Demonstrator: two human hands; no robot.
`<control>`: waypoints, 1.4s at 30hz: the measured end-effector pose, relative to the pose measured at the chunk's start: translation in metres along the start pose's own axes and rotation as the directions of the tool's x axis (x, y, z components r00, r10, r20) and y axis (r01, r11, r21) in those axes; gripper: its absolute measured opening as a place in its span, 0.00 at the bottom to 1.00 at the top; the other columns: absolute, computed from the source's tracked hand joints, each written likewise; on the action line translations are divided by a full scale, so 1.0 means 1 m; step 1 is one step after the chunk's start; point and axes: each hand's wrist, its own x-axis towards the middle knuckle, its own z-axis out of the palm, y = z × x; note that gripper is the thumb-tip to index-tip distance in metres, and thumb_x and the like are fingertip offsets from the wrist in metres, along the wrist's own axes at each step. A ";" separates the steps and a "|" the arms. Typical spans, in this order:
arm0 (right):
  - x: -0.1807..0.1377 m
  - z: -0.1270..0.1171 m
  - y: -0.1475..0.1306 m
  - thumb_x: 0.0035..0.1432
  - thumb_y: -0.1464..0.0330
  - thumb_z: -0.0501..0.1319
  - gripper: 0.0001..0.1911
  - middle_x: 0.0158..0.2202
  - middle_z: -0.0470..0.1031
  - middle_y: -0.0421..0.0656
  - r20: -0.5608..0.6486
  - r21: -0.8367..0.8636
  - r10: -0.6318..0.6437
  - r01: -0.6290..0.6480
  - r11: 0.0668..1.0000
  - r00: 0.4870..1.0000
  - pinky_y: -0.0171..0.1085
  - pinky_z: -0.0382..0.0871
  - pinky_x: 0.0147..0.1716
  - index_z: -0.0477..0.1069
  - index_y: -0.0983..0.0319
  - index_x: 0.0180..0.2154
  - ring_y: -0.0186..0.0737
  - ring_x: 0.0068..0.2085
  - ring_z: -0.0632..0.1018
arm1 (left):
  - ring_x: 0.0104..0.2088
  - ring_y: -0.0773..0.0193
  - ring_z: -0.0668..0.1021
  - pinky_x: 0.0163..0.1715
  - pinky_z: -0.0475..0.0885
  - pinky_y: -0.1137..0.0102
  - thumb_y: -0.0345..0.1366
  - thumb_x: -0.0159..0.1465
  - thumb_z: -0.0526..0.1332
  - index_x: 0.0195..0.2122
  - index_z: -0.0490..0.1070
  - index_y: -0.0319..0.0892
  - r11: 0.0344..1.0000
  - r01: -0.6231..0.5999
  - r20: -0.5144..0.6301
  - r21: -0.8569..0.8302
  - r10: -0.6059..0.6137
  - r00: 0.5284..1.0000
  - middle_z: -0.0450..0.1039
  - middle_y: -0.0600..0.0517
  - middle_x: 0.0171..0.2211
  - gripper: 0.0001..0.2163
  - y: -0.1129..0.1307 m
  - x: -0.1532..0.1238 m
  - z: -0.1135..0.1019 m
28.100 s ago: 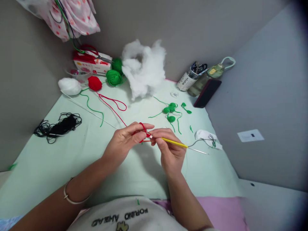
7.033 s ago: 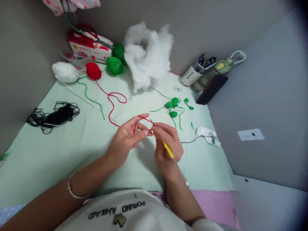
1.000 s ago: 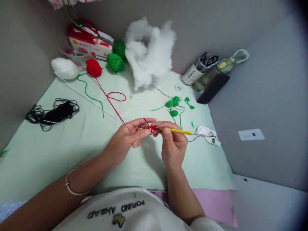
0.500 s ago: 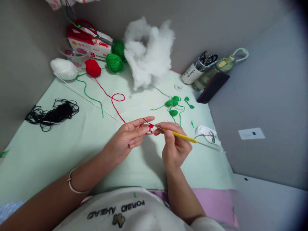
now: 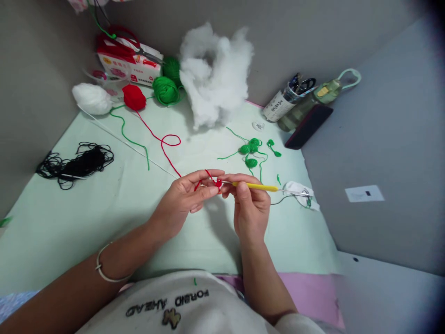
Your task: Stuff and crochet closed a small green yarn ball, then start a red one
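A small piece of red crochet work is pinched between the thumb and fingers of my left hand. Red yarn passes over the left fingers and trails back to the red yarn ball. My right hand is closed around the yellow handle of a crochet hook. The hook's metal tip meets the red piece; whether it is inside a stitch is too small to tell. Both hands' fingertips are close together above the table.
Black yarn lies at left, near a white yarn ball. Green yarn balls, a tissue pack and white stuffing stand at the back. Small green crocheted pieces lie beyond my right hand; a pen cup and bottle stand behind.
The crochet hook has swung closer to level, its back end rising. My right hand has shifted slightly left and in, and the red piece has turned between my left fingers.
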 end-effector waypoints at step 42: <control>-0.003 -0.001 -0.001 0.69 0.73 0.58 0.11 0.38 0.80 0.43 0.046 -0.369 -0.379 0.369 0.853 0.924 0.40 0.78 0.34 0.79 0.56 0.44 0.38 0.36 0.80 | 0.17 0.81 0.52 0.16 0.51 0.80 0.31 0.62 0.70 0.49 0.81 0.39 0.969 0.128 0.044 -0.213 -0.122 0.992 0.67 0.58 0.24 0.14 0.006 0.003 -0.002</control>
